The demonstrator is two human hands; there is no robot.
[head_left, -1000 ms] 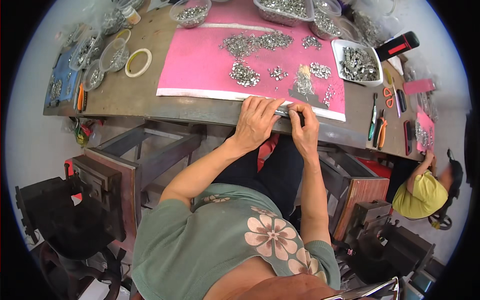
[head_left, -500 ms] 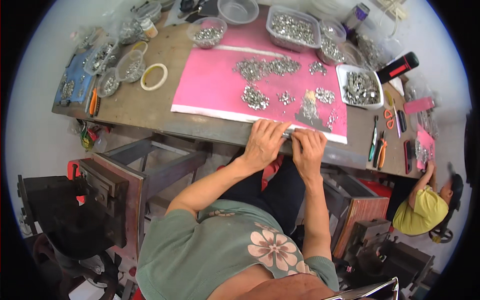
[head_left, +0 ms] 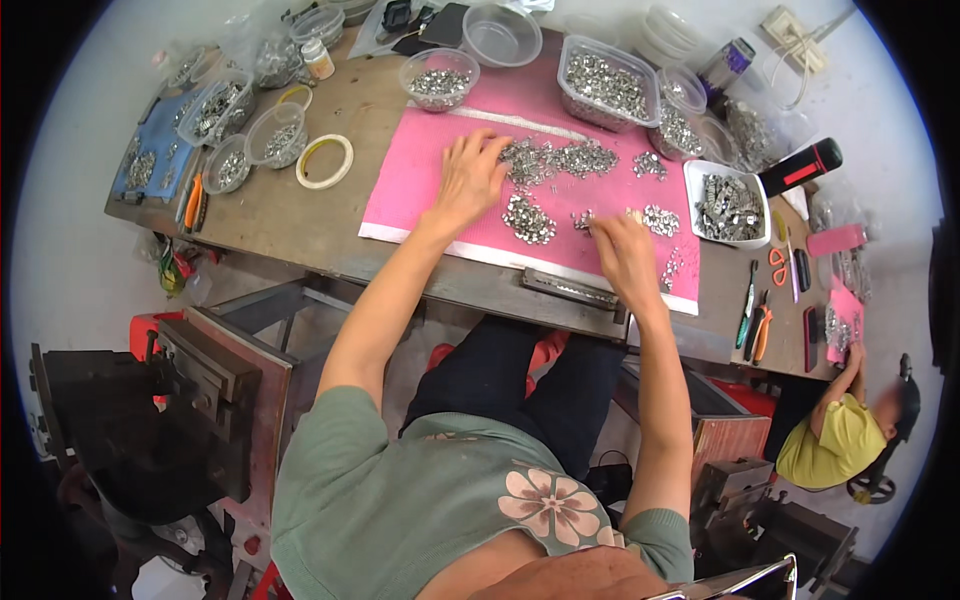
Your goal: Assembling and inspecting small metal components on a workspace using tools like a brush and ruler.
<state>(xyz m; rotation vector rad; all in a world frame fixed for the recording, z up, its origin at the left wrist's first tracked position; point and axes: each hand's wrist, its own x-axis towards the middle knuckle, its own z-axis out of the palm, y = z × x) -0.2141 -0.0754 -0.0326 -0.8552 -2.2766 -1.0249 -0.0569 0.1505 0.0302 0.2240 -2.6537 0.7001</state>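
Observation:
My left hand (head_left: 468,184) reaches over the pink cloth (head_left: 415,180). Its fingers are apart, with the tips at the left edge of a wide pile of small shiny metal pieces (head_left: 575,158). Lower right, my right hand (head_left: 628,250) points down with its fingers drawn together beside a small cluster of metal pieces (head_left: 581,219); whatever they pinch is too small to make out. Between my hands lies another heap of metal pieces (head_left: 528,219). A narrow slotted metal bar (head_left: 568,288) rests at the table's front edge, with neither hand on it.
Clear tubs of metal pieces (head_left: 440,82) line the back. At right stand a white tray (head_left: 763,235), a black bottle (head_left: 800,167) and pliers (head_left: 758,328). A tape roll (head_left: 325,163) lies at left. A co-worker in yellow (head_left: 835,440) sits far right.
Both hands have left the bar at the table's front edge, which now lies in view. My left hand moved up to the wide pile, my right hand to the small cluster.

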